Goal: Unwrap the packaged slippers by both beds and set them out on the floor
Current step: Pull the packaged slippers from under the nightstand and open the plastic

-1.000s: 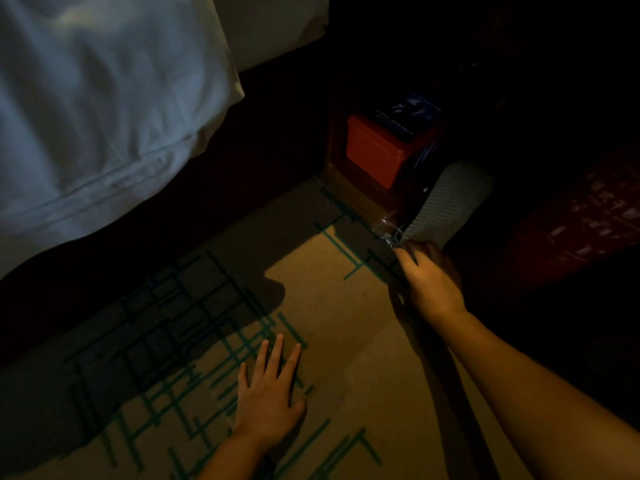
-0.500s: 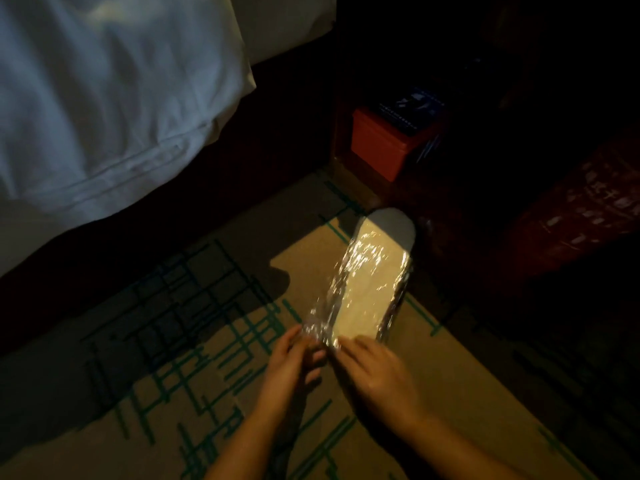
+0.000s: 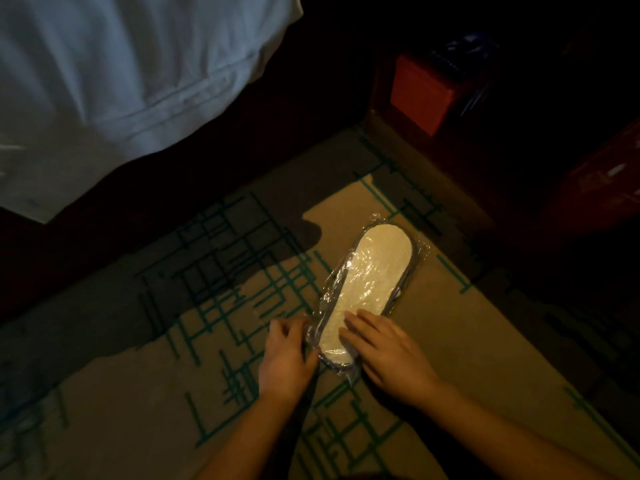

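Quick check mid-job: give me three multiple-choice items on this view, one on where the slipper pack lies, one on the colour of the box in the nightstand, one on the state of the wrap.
1. Where does the slipper pack lie?
A. on the bed
B. on the carpet
C. in the nightstand

2. What colour is the box in the nightstand?
A. orange-red
B. green
C. white

3. What state is the wrap in?
A. removed
B. on, covering the slippers
C. crumpled beside them

Answers:
1. B, it lies flat on the patterned carpet.
2. A, its lit face is orange-red.
3. B, glossy film covers the sole; the left hand pinches its near end and the right hand rests on it.
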{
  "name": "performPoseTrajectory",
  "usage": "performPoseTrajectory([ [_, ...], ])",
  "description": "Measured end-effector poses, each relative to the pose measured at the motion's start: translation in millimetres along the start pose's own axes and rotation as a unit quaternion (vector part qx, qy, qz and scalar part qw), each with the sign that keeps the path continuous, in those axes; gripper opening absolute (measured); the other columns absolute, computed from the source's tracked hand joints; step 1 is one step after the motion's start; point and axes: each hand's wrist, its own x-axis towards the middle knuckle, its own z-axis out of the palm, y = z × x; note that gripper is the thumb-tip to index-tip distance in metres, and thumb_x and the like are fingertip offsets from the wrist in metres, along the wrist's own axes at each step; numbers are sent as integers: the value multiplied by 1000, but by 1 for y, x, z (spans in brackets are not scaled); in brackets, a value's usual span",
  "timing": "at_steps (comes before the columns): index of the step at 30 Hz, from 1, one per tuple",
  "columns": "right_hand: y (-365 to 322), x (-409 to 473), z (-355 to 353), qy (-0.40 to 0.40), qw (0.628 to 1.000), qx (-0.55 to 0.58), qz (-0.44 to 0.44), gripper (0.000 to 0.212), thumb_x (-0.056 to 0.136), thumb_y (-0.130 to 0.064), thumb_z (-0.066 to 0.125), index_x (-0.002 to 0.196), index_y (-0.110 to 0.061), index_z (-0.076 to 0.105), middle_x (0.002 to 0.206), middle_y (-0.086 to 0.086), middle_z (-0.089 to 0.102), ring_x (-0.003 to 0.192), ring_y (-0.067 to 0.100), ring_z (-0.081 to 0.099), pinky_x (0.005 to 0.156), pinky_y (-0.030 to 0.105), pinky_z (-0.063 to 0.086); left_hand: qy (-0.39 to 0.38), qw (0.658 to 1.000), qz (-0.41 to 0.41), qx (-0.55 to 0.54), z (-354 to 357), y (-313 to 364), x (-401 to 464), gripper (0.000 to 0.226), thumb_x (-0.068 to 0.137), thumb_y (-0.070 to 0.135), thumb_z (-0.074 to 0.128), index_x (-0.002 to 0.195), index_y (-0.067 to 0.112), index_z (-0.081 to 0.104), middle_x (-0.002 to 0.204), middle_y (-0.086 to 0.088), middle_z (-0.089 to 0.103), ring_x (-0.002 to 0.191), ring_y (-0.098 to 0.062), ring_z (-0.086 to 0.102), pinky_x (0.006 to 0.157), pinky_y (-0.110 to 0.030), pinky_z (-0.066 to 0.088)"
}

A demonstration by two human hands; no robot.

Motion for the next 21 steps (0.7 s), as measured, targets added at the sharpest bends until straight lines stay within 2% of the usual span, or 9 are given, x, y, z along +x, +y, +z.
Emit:
performPoseTrajectory([
  [2, 6, 6, 1, -26, 999, -28, -18, 61, 73, -38, 67, 130, -28, 50, 138, -1, 53, 126, 21, 51, 101, 36, 31, 21, 993, 75, 89, -2, -4, -1, 66, 82, 39, 57, 140, 29, 29, 144, -5, 32, 131, -21, 34, 100, -33, 42],
  [4, 10, 8, 2, -42, 998, -47, -26, 61, 70, -40, 69, 128, -29, 53, 137, 0, 55, 126, 21, 53, 101, 36, 31, -18, 979, 137, 148, -1, -3, 1, 68, 86, 36, 52, 144, 30, 18, 155, -2, 21, 142, -21, 17, 115, -42, 22],
  [6, 9, 7, 3, -44, 997, -59, -25, 53, 76, -42, 58, 128, -30, 54, 136, 0, 56, 125, 21, 53, 101, 36, 31, -46, 972, 161, 162, 1, -1, 4, 58, 90, 36, 45, 143, 31, 22, 153, 4, 28, 142, -15, 20, 117, -43, 9],
  [7, 8, 6, 4, -48, 997, -62, -23, 50, 79, -42, 48, 128, -30, 54, 136, -1, 56, 125, 20, 53, 101, 36, 31, -38, 972, 166, 160, 1, 1, 5, 51, 91, 37, 43, 140, 31, 29, 148, 5, 36, 138, -13, 27, 117, -43, 9],
  [10, 8, 7, 4, -64, 995, -70, -14, 51, 81, -42, 36, 127, -31, 55, 135, -2, 57, 125, 19, 53, 101, 35, 31, -4, 976, 159, 150, 0, 3, 4, 39, 92, 35, 42, 130, 30, 43, 131, 6, 51, 123, -11, 42, 112, -36, 19],
  [15, 11, 8, 1, -82, 994, -74, -17, 48, 84, -43, 37, 127, -33, 54, 135, -3, 57, 124, 18, 54, 101, 35, 31, -7, 977, 169, 133, -6, 7, 5, 22, 91, 28, 46, 110, 26, 56, 121, 5, 54, 115, -12, 46, 101, -29, 25],
  [19, 14, 10, -3, -91, 994, -52, -5, 47, 85, -42, 36, 127, -34, 54, 135, -4, 57, 123, 18, 55, 99, 32, 33, -11, 966, 217, 141, -11, 6, -1, 16, 86, 28, 51, 96, 26, 63, 108, 6, 60, 107, -13, 52, 89, -29, 30],
  [21, 18, 12, -4, -89, 995, -47, 3, 46, 86, -43, 36, 127, -34, 54, 135, -4, 57, 124, 18, 54, 99, 31, 36, 0, 952, 258, 166, -9, -4, -8, 12, 75, 34, 55, 84, 32, 64, 92, 11, 65, 92, -10, 62, 80, -29, 43],
])
